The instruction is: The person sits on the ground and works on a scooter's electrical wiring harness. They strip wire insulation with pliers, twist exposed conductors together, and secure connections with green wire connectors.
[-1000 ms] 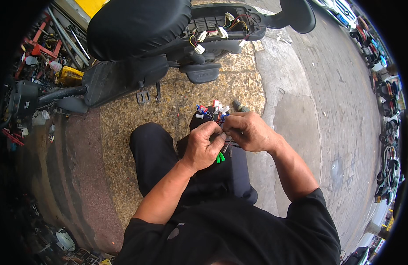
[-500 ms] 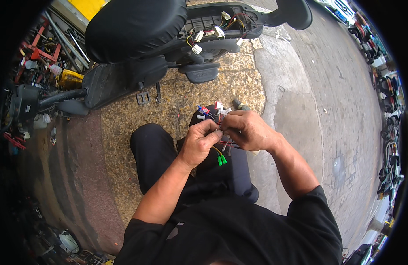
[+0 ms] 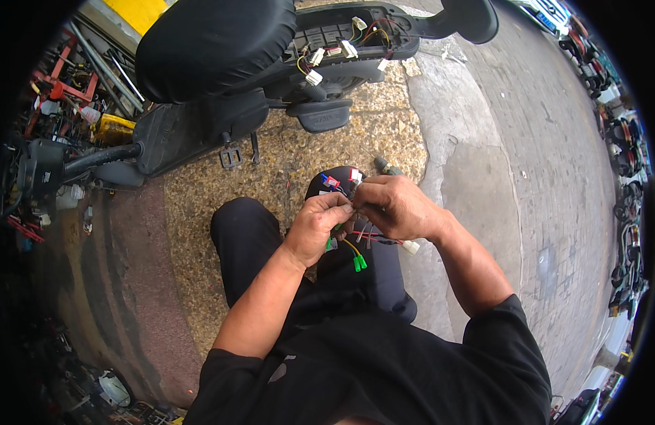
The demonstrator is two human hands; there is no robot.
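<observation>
Green plugs are dangling from a short yellow wire just right of centre in the frame, where a person in a black shirt is working over dark trousers. From where I'm standing, the loose bundle of wires is lying across the thigh on the right, with both hands meeting over it. The left hand is pinching thumb and finger together on the wires, and the right hand is closing its grip on them too, fingertips nearly touching the left's; I'm not able to tell which strand they're clamping. Red and black leads are running out to a white plug below the right hand, while a blue-and-red plug and a red-and-white plug are poking up above the fingers. A black scooter is filling the upper left, its padded seat bulging at the top edge. More pale plugs are hanging by its open tray, and a pedal is sticking out over the pebbled ground.
</observation>
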